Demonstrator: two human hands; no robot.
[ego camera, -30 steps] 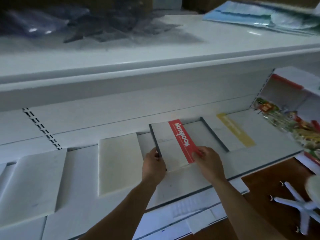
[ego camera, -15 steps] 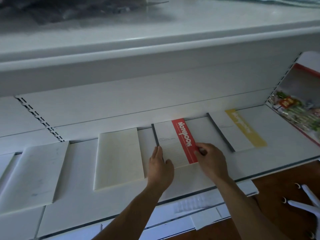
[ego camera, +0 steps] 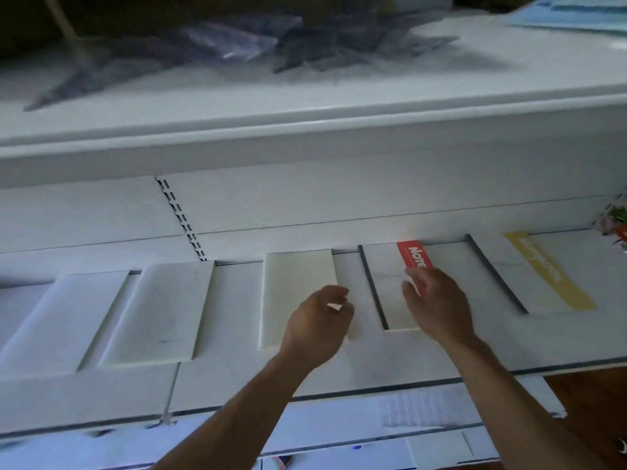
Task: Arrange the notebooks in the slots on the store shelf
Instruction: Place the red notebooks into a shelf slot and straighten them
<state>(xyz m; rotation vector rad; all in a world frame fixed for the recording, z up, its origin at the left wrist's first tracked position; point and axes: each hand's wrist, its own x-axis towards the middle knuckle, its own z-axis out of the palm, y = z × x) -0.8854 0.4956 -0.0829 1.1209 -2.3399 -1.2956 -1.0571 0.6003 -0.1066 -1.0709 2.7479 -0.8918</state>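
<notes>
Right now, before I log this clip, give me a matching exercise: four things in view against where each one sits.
Things:
1. red-band notebook
2. yellow-band notebook
3. cream notebook
4. blue sheets

Places:
A. on the counter top, far right
B. partly hidden by the right hand
C. near right corner hidden by the left hand
D. farthest-right notebook on the shelf

Pairs: 1-B, 2-D, 3-C, 4-A.
</notes>
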